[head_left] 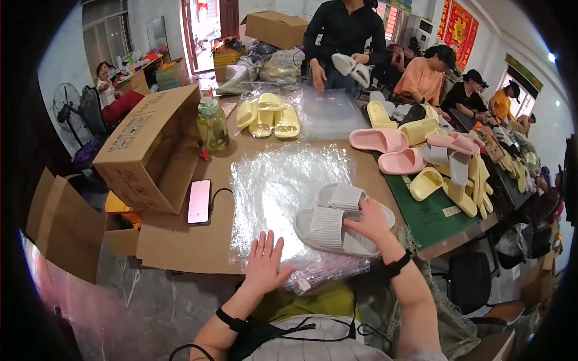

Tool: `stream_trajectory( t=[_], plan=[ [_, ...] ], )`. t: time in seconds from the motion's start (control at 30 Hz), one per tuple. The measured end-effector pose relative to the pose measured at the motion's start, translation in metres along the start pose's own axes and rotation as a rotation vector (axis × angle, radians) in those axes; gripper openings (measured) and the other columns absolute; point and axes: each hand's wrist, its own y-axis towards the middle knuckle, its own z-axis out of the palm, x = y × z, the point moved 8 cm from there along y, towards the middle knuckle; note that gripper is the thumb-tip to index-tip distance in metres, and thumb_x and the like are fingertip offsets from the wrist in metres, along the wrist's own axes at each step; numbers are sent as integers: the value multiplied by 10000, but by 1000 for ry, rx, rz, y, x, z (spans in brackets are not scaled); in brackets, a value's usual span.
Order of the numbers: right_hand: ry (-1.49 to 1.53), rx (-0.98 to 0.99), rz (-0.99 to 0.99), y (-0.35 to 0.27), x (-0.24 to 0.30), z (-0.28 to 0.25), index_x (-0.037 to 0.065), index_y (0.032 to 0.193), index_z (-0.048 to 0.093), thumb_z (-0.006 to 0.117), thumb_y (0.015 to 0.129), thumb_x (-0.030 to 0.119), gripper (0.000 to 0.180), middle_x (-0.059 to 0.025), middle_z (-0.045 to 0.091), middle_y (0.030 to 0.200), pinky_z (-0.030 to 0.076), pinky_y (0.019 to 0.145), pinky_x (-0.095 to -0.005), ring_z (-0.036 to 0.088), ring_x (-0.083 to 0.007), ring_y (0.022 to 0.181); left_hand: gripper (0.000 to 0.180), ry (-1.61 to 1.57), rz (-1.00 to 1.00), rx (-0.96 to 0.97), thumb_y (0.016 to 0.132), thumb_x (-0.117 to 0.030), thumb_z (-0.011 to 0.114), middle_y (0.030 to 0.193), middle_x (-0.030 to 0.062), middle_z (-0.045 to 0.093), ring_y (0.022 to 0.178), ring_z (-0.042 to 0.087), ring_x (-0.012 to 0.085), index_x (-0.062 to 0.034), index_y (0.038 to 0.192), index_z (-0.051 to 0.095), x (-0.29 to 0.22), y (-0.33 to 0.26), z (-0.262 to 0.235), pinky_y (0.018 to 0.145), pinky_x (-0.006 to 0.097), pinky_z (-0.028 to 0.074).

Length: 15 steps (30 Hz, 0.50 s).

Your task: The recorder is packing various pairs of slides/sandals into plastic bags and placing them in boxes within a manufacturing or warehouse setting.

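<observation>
A crowded workshop bench point(180, 240); at lower centre our right hand point(368, 221) grasps soft, light grey foam slippers point(337, 221), best pinched by the strap; our left hand point(265, 262), fingers splayed, flattens slippery clear plastic bags point(271, 186).

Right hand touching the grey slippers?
Touching. The head view shows the right hand resting on the pair of grey slippers, fingers lying across both, no gap visible.

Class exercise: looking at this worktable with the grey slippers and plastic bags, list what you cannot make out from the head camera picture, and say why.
- Head view: the right hand covers part of the grey slippers; its grip is unclear.
- The left hand hides part of the plastic bag stack.
- The phone screen is too small to read.
- The pile of yellow slippers overlaps; it cannot be counted.
</observation>
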Motion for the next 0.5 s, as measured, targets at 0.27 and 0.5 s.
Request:
stream_trajectory(
  t=[0.27, 0.5],
  plan=[
    [217, -79, -11, 19, -10, 21, -34, 996, 672, 717, 773, 281, 388, -239, 615, 1049, 506, 898, -469, 598, -434, 991, 841, -21, -22, 41, 912, -556, 620, 1587, 290, 285, 1474, 253, 483, -22, 1516, 381, -2, 1, 2, 1199, 592, 186],
    [280, -199, 93, 4, -4, -30, -71, 902, 637, 674, 760, 146, 262, -269, 631, 871, 487, 757, -506, 604, -465, 851, 853, -23, -17, 27, 913, -563, 616, 1595, 290, 270, 1484, 233, 478, -22, 1525, 369, -1, 1, -3, 1206, 586, 171]
  ],
)
